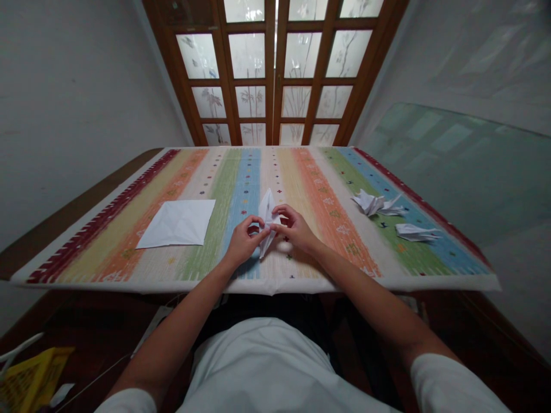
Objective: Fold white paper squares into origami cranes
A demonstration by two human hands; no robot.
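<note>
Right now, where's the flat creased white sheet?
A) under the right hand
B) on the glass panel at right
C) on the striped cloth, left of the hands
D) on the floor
C: the creased white sheet lies on the striped cloth, apart from and left of the left hand and right hand, which hold the folded paper.

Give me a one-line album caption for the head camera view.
Left hand and right hand hold folded white paper on a striped tablecloth.

Striped tablecloth (pixel 327 229) between hands (pixel 243 241) (pixel 297 229) and paper figures (pixel 370 203)
</note>
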